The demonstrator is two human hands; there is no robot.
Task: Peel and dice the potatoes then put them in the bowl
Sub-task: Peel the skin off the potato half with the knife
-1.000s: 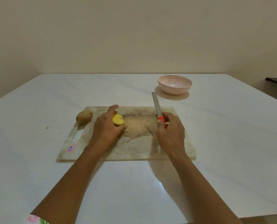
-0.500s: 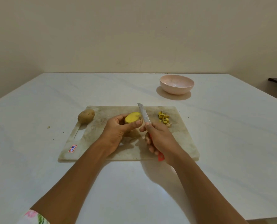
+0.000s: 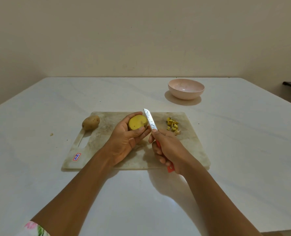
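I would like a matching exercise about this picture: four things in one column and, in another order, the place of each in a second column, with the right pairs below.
Things
1. unpeeled potato
2. cut potato
3. knife
4. bowl

Places
a. on the table, beyond the cutting board
b. held in the left hand
c. at the left end of the cutting board
d. held in the right hand

Pairs: 1-c, 2-b, 3-d, 4-a
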